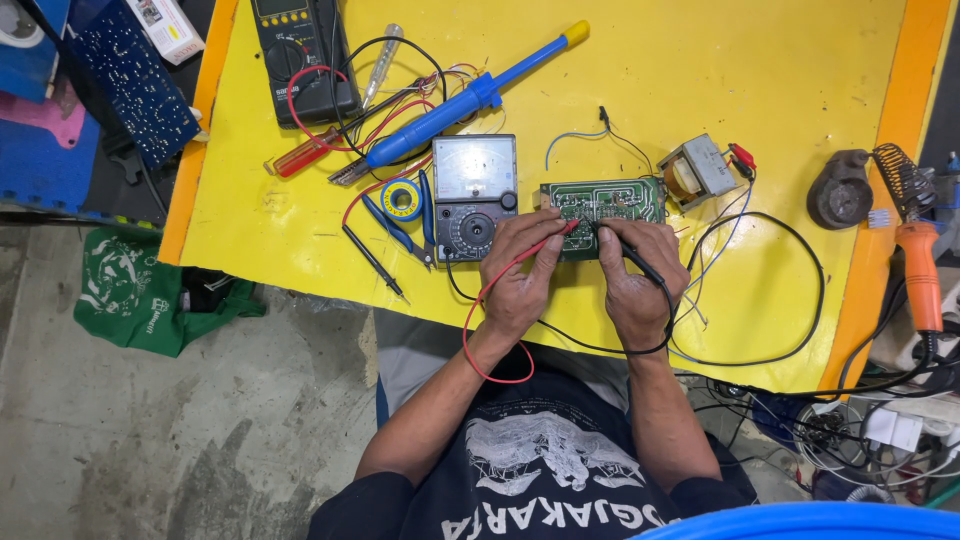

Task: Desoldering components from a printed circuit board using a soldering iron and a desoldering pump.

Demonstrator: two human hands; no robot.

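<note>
Looking down from my head, I see a bright yellow bench [700,70] with orange edges, above a grey concrete floor [200,440].

A long blue desoldering pump with a yellow tip [470,98] lies slanted across the far part of the bench. Just beside it to the left lies a dark digital multimeter [303,55]. In front of the pump lies a grey analogue multimeter with a pale dial face [474,195].

Just right of that meter lies the green rectangular circuit board [604,205], near the bench's front edge. Both my hands are on it, close together and nearly touching.

My left hand [520,275] is pinched shut around a thin red test probe [556,236], whose tip rests on the board. Its red lead [478,330] loops back past my wrist.

My right hand [635,280] is closed the same way around a black test probe [628,252], tip also on the board. Its black lead [760,290] sweeps in a wide curve to the right.

Just beyond the board's right end stands a small metal transformer [697,170], with red clips touching it.

Left of the analogue meter lie blue-handled pliers [395,225] and a small blue and yellow reel of solder [402,198]. A red-handled screwdriver [305,155] lies farther left.

At the far right edge, an orange-handled soldering iron [920,275] hangs off the bench.
</note>
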